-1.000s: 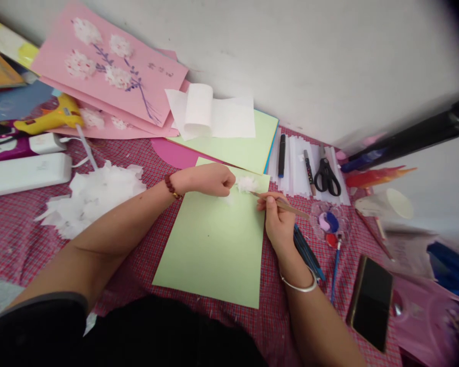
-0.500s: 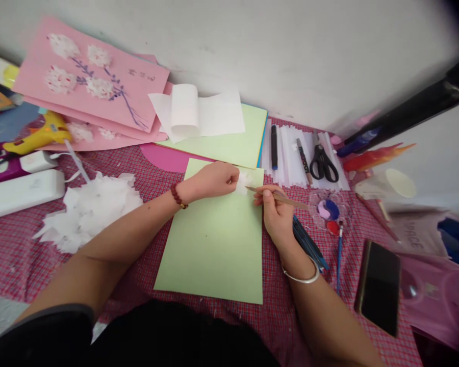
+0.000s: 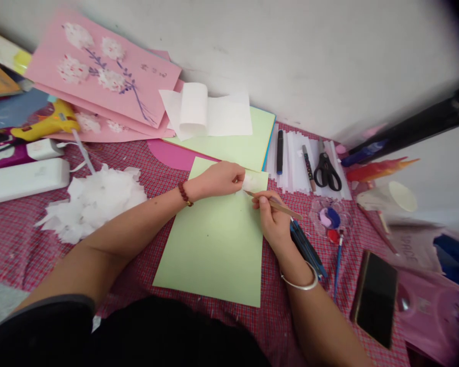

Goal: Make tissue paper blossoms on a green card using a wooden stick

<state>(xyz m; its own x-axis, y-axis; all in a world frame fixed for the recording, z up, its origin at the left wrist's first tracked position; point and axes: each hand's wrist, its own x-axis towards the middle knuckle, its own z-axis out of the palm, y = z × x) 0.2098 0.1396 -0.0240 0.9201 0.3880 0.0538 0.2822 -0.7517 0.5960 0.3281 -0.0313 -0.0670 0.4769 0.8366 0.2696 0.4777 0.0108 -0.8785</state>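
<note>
A light green sheet of paper (image 3: 210, 250) lies in front of me on the cloth, with a small white tissue-paper tuft (image 3: 253, 180) near its top right corner. Beside that tuft is my left hand (image 3: 227, 179), its fingers curled closed; whatever is between them is hidden. My right hand (image 3: 274, 219) grips a thin flat wooden stick (image 3: 285, 209) like a pen, over the sheet's right edge. The stick's pointed end reaches to just below the tuft, close to my left fingertips. Whether it touches the tuft I cannot tell.
Left: a pile of white paper pieces (image 3: 95, 204), a yellow glue gun (image 3: 55, 122), a white power strip (image 3: 26, 178). Behind: pink flower cards (image 3: 110, 107) and a white paper roll (image 3: 193, 109). Right: black scissors (image 3: 327, 171), a paint palette (image 3: 325, 204), a paintbrush (image 3: 338, 265), a phone (image 3: 377, 298).
The view has shifted slightly. My right hand has come a little to the left, and the stick's back end has dipped. My left hand stays by the white tuft.
</note>
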